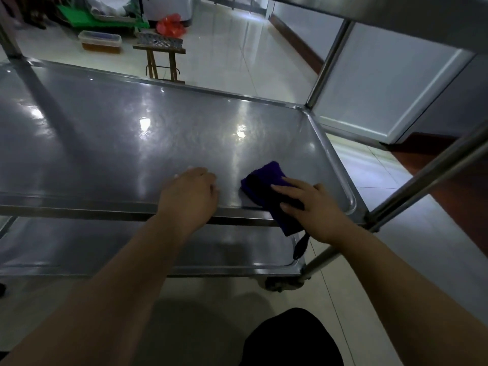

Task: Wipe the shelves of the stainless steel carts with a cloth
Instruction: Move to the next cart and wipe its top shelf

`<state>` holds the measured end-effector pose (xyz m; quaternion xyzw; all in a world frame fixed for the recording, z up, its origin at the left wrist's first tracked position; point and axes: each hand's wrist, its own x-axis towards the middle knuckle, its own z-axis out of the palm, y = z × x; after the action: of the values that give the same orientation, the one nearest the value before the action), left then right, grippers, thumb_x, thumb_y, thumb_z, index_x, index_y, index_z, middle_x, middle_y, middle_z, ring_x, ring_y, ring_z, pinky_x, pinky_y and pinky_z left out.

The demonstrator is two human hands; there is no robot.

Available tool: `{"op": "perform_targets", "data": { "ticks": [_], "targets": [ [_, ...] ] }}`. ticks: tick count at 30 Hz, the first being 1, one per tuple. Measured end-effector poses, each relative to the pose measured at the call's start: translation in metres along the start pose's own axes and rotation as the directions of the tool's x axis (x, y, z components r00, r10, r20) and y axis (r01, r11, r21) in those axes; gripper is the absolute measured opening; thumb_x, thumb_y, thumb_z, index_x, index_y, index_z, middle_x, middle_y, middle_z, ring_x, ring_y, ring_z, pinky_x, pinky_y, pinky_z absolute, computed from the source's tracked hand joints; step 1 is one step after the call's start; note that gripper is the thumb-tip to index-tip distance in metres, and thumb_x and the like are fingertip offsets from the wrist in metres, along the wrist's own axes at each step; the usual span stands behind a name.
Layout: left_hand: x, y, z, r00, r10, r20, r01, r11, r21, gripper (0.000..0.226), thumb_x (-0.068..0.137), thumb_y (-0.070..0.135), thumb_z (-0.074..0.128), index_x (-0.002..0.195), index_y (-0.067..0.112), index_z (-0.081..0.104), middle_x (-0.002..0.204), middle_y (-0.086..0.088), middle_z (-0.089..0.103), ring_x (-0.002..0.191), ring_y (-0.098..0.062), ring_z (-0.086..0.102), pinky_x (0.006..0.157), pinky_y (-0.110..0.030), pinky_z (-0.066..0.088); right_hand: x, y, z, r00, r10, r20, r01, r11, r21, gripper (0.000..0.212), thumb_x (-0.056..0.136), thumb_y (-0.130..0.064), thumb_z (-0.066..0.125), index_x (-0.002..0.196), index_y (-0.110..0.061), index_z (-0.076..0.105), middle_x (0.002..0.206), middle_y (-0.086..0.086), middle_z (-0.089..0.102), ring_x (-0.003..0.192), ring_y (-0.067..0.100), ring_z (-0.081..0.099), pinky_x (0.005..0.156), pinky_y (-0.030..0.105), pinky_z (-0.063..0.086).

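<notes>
A stainless steel cart fills the view, and its middle shelf [132, 143] lies in front of me. A folded dark purple cloth [264, 178] lies at the shelf's near right corner, partly hanging over the front rim, with a black loop dangling below. My right hand [309, 204] presses flat on the cloth with straight fingers. My left hand [190, 194] rests on the shelf near the front rim, left of the cloth, fingers curled downward; something small and white shows under its fingertips, and I cannot tell what it is.
A lower shelf [132, 249] lies beneath, the top shelf [396, 11] overhead at upper right. Cart posts [330, 62] stand at the corners. On the tiled floor beyond are a wooden stool [161, 56], a plastic container [100, 43] and a red bag [170, 26].
</notes>
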<state>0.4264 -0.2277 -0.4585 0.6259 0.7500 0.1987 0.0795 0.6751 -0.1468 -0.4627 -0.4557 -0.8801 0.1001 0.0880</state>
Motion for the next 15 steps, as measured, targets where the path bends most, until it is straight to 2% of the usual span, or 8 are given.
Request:
{"op": "perform_targets", "data": {
  "ticks": [1,3,5,6,8,12,13,15],
  "targets": [
    [0.002,0.003,0.002,1.000,-0.005,0.010,0.005,1.000,0.004,0.030,0.096,0.034,0.041,0.106,0.017,0.064,0.117,-0.004,0.059,0.110,-0.026,0.054,0.094,-0.040,0.041,0.000,0.013,-0.003,0.998,0.056,-0.019,-0.056,0.998,-0.016,0.042,0.097,-0.042,0.040,0.137,-0.053,0.032,0.151,-0.014,0.029,0.116,0.023,0.035,0.094,0.037,0.033],
    [0.007,0.006,0.004,0.999,-0.049,0.013,0.049,0.998,0.029,0.034,0.096,0.040,0.039,0.105,0.021,0.065,0.114,-0.002,0.061,0.104,-0.026,0.058,0.089,-0.040,0.043,0.003,0.036,-0.009,0.951,0.287,-0.110,-0.297,0.951,-0.083,0.043,0.099,-0.038,0.038,0.141,-0.047,0.031,0.152,-0.007,0.030,0.119,0.031,0.038,0.098,0.043,0.035],
    [0.009,0.008,0.006,0.997,-0.071,0.018,0.070,0.996,0.061,0.037,0.095,0.044,0.039,0.102,0.021,0.066,0.110,-0.003,0.062,0.099,-0.027,0.059,0.089,-0.043,0.045,0.012,0.045,-0.010,0.825,0.534,-0.186,-0.558,0.822,-0.115,0.046,0.099,-0.037,0.038,0.144,-0.041,0.028,0.153,0.000,0.027,0.122,0.037,0.034,0.099,0.046,0.031],
    [0.009,0.009,0.007,0.997,-0.070,0.023,0.068,0.995,0.073,0.037,0.094,0.045,0.040,0.100,0.020,0.067,0.107,-0.003,0.062,0.097,-0.027,0.060,0.089,-0.044,0.046,0.018,0.042,-0.007,0.781,0.596,-0.186,-0.621,0.774,-0.125,0.048,0.098,-0.036,0.038,0.145,-0.039,0.025,0.154,0.002,0.024,0.126,0.039,0.030,0.101,0.048,0.029],
    [0.008,0.012,0.006,0.998,-0.061,0.022,0.058,0.994,0.093,0.038,0.093,0.047,0.041,0.096,0.020,0.067,0.104,-0.003,0.060,0.094,-0.027,0.059,0.089,-0.046,0.048,0.026,0.025,0.001,0.797,0.587,-0.145,-0.603,0.789,-0.117,0.051,0.097,-0.039,0.038,0.146,-0.039,0.023,0.155,0.003,0.021,0.132,0.039,0.023,0.106,0.051,0.023],
    [0.005,0.010,0.004,0.997,-0.074,0.012,0.072,0.994,0.081,0.038,0.092,0.048,0.043,0.094,0.019,0.067,0.106,-0.005,0.061,0.099,-0.029,0.058,0.091,-0.047,0.046,0.019,0.022,0.004,0.965,0.251,-0.083,-0.257,0.964,-0.074,0.048,0.094,-0.048,0.044,0.140,-0.050,0.030,0.153,-0.007,0.027,0.127,0.036,0.032,0.100,0.044,0.028],
    [0.005,0.008,0.003,0.997,-0.073,0.014,0.072,0.995,0.067,0.038,0.092,0.048,0.044,0.094,0.018,0.067,0.108,-0.005,0.061,0.101,-0.030,0.057,0.093,-0.047,0.045,0.019,0.031,0.000,0.972,0.222,-0.078,-0.228,0.971,-0.078,0.047,0.094,-0.047,0.045,0.139,-0.051,0.031,0.152,-0.008,0.029,0.126,0.033,0.035,0.100,0.043,0.029],
    [0.004,0.007,0.002,0.997,-0.068,0.028,0.067,0.997,0.049,0.036,0.092,0.046,0.045,0.096,0.018,0.067,0.113,-0.006,0.060,0.107,-0.030,0.055,0.097,-0.048,0.042,0.027,0.053,-0.010,0.934,0.343,-0.101,-0.349,0.936,-0.050,0.046,0.095,-0.041,0.046,0.139,-0.049,0.033,0.151,-0.007,0.030,0.124,0.032,0.033,0.097,0.041,0.028]
  ]
}}
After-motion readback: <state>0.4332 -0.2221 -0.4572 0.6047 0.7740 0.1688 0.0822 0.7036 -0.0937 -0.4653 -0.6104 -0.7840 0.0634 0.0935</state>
